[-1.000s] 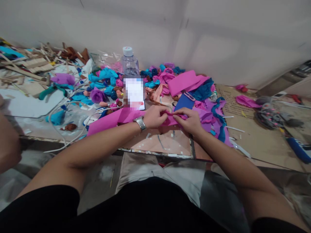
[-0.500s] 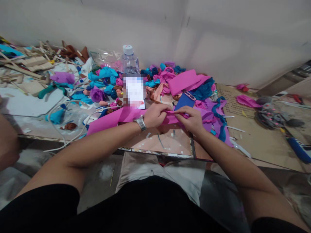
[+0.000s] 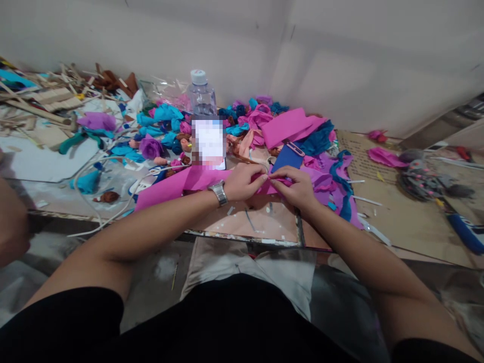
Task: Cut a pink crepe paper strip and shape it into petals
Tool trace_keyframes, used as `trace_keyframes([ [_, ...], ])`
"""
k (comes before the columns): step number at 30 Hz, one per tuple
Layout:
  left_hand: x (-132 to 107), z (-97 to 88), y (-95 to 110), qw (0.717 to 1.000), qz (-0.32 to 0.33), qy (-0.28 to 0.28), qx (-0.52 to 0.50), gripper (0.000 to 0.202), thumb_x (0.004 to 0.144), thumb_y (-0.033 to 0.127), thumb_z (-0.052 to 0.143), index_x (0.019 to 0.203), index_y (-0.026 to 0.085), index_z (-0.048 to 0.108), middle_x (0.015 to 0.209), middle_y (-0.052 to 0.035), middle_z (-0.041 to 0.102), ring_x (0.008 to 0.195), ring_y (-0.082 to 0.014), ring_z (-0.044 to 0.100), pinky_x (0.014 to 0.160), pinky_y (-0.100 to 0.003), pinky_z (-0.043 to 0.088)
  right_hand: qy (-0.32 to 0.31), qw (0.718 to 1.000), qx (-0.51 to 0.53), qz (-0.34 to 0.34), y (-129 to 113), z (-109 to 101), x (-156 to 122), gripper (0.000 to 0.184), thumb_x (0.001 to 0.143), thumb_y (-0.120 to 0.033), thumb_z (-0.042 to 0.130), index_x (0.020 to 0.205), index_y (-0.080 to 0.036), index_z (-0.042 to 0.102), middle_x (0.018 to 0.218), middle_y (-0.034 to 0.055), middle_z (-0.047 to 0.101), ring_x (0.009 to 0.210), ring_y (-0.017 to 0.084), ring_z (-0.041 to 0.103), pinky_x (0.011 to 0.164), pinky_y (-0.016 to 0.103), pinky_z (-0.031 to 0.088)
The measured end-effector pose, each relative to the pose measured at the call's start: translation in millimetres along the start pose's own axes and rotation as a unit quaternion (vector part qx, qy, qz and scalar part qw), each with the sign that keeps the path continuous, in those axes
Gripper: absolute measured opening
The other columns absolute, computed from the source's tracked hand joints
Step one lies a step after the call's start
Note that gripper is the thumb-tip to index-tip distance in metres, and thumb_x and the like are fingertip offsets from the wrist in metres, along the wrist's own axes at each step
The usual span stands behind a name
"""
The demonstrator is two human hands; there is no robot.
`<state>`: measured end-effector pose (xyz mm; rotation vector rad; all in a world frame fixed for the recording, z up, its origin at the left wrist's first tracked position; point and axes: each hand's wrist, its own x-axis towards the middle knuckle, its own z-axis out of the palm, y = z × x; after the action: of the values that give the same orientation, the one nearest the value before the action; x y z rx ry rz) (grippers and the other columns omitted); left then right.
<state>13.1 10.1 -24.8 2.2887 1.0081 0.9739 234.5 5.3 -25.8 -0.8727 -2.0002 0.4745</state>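
A long strip of pink crepe paper point(image 3: 162, 191) runs along the table's front and passes under my left wrist. My left hand point(image 3: 244, 182), below a metal watch point(image 3: 218, 192), pinches the strip's upper edge between thumb and fingers. Close beside it, my right hand point(image 3: 295, 186) pinches the same strip, the two thumbs almost touching. Some of the paper between them is hidden by my fingers. Just behind my hands lie a blue box-cutter-like piece point(image 3: 287, 159) and a phone with a blurred screen point(image 3: 210, 143).
Crepe paper flowers point(image 3: 152, 147) and scraps heap up behind, near a clear bottle point(image 3: 203, 98). Wood sticks point(image 3: 53, 96) pile at left, and a white cable point(image 3: 77, 189) hangs over the edge. Cardboard point(image 3: 393, 201) lies at right. Another person's arm point(image 3: 13, 224) shows at far left.
My right hand has shifted slightly left, bringing its fingertips closer to my left hand's. The paper between them looks more gathered.
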Motion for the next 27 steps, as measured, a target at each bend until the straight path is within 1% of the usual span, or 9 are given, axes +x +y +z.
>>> trace_keyframes([
  [3, 0.1, 2.0, -1.0, 1.000, -0.009, 0.005, -0.005, 0.025, 0.099, 0.034, 0.053, 0.090, 0.017, 0.069, 0.079, -0.0024, 0.071, 0.073, -0.0176, 0.063, 0.073, -0.031, 0.045, -0.001, 1.000, 0.000, 0.000, 0.7, 0.4, -0.4, 0.010, 0.093, -0.033, 0.076, 0.095, -0.024, 0.080, 0.091, 0.0047, 0.079, 0.084, 0.021, 0.074, 0.079, 0.034, 0.059],
  [6, -0.2, 2.7, -1.5, 1.000, -0.012, 0.009, -0.011, 0.023, 0.099, 0.033, 0.054, 0.089, 0.017, 0.069, 0.078, -0.0018, 0.070, 0.073, -0.0174, 0.062, 0.072, -0.031, 0.044, 0.002, 1.000, -0.007, 0.008, 0.7, 0.7, -0.8, 0.012, 0.093, -0.035, 0.076, 0.095, -0.024, 0.080, 0.093, 0.0051, 0.080, 0.084, 0.021, 0.074, 0.080, 0.036, 0.060],
  [11, -0.7, 2.2, -0.7, 1.000, -0.003, 0.007, -0.029, 0.029, 0.102, 0.038, 0.052, 0.092, 0.018, 0.070, 0.080, -0.0020, 0.071, 0.074, -0.0175, 0.063, 0.073, -0.031, 0.046, 0.006, 1.000, -0.028, -0.008, 0.0, 0.3, -1.0, 0.012, 0.094, -0.036, 0.074, 0.095, -0.025, 0.079, 0.091, 0.0053, 0.080, 0.084, 0.022, 0.075, 0.080, 0.037, 0.059],
  [15, -0.3, 3.3, -2.0, 0.999, -0.002, 0.015, -0.033, 0.031, 0.102, 0.039, 0.052, 0.091, 0.018, 0.070, 0.082, -0.0026, 0.072, 0.076, -0.0176, 0.064, 0.073, -0.030, 0.047, 0.006, 0.999, -0.045, -0.014, -0.9, 0.3, -0.5, 0.011, 0.095, -0.035, 0.074, 0.096, -0.026, 0.079, 0.092, 0.0055, 0.081, 0.086, 0.023, 0.075, 0.082, 0.039, 0.059],
  [20, -0.2, 4.8, -3.5, 0.999, 0.001, 0.018, -0.028, 0.032, 0.103, 0.041, 0.052, 0.091, 0.018, 0.071, 0.082, -0.0026, 0.073, 0.076, -0.0175, 0.065, 0.073, -0.030, 0.046, 0.005, 0.998, -0.058, -0.029, -0.4, 0.3, 0.2, 0.008, 0.096, -0.031, 0.073, 0.096, -0.025, 0.078, 0.093, 0.0053, 0.081, 0.087, 0.023, 0.075, 0.083, 0.039, 0.058],
  [27, 0.3, 5.6, -2.7, 1.000, 0.010, 0.021, 0.007, 0.034, 0.103, 0.043, 0.052, 0.092, 0.018, 0.071, 0.085, -0.0038, 0.075, 0.078, -0.0186, 0.066, 0.077, -0.032, 0.046, -0.012, 0.998, -0.055, -0.019, 0.1, 0.0, 0.4, 0.010, 0.098, -0.032, 0.069, 0.095, -0.025, 0.075, 0.094, 0.0056, 0.077, 0.090, 0.023, 0.072, 0.083, 0.038, 0.058],
])
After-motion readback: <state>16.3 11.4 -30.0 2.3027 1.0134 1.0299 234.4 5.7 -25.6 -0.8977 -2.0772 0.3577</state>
